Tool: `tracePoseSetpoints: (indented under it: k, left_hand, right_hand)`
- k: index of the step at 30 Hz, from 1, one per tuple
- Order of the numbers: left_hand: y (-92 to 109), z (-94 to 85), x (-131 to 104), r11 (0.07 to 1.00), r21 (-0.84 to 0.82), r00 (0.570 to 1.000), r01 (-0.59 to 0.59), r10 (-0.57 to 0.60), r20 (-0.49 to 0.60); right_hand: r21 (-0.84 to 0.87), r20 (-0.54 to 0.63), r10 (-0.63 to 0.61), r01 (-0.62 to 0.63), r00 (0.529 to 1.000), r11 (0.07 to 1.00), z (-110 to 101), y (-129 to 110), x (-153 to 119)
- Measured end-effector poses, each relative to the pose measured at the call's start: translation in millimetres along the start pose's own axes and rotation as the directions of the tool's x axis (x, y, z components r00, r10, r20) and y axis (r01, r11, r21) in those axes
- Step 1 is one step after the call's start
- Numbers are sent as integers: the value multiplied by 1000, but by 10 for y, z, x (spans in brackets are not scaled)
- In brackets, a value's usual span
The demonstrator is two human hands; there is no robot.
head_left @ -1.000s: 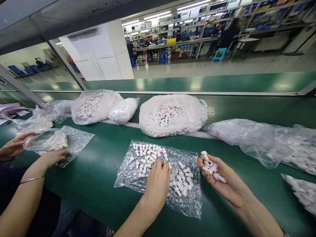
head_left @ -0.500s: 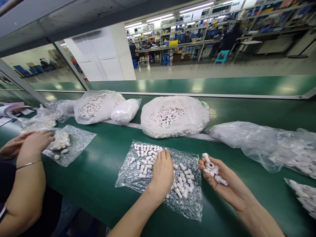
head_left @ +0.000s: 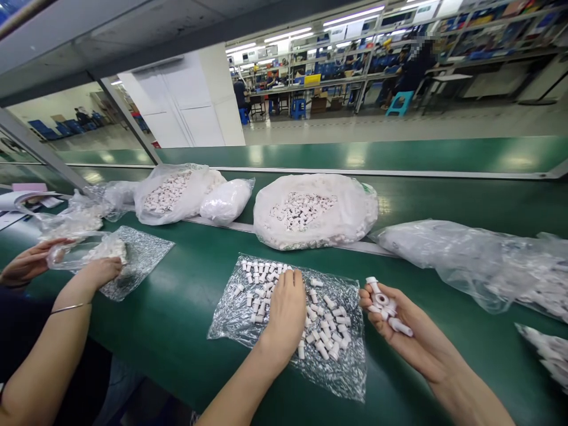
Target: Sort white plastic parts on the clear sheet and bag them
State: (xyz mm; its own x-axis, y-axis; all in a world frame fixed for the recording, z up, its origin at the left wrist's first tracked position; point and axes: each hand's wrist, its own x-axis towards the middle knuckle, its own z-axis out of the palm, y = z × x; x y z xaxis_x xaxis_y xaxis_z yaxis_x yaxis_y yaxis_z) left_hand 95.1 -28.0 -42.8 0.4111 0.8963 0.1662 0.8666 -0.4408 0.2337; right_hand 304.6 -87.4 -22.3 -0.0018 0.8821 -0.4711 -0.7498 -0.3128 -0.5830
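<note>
Fittings (head_left: 322, 349), white and flanged, are spread over a crinkled clear plastic sheet (head_left: 344, 381) on the green tabletop (head_left: 190, 319). Those at right are laid with mostly slanted long axes; those at back left are seen flange-uppermost, axes near vertical in view. Several are cupped in the right hand (head_left: 404, 309), one turned end-on to camera. Left hand (head_left: 287, 305) is curled over others; grip can't be told.

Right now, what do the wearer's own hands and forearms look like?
The person's left hand and right hand are ungloved, and no ring shows. Both forearms are bare within the frame, without sleeve, watch or marking. The thin, silver-coloured metal bangle is on a co-worker's arm.
</note>
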Motion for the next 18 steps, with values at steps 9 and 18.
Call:
tracePoseSetpoints:
  k: [9, 18]
  left_hand:
    - [12, 4, 217, 991, 131, 995, 17, -29, 91]
    - [-236, -114, 175, 999, -15, 989, 52, -49, 136]
  right_hand:
    - [23, -8, 1, -1, 1000, 1000, -7, -5, 6]
    - [-1, -6, -9, 9, 1000, 1000, 15, -13, -14]
